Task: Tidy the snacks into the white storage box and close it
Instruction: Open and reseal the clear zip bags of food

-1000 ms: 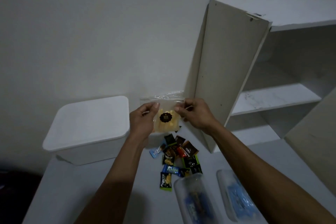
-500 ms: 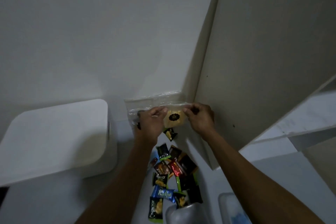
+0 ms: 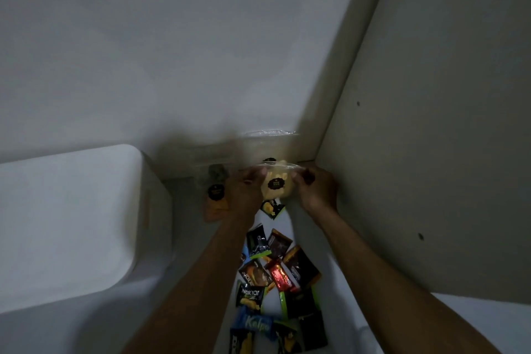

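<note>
Both hands grip one clear bag of yellow snacks with a dark round label, held above the table near the wall. My left hand pinches its left edge and my right hand pinches its right edge. Left of the bag lies an orange snack pack with the same dark label. A pile of several small wrapped snacks covers the table between my forearms. The white storage box stands at the left with its lid on.
A tall cabinet side panel rises close on the right, almost touching my right hand. The white wall is straight ahead. A white shelf surface shows at the lower right.
The view has moved closer and lower. The snack bag and both hands sit slightly lower toward the table. The orange pack left of the bag has come into sight.
</note>
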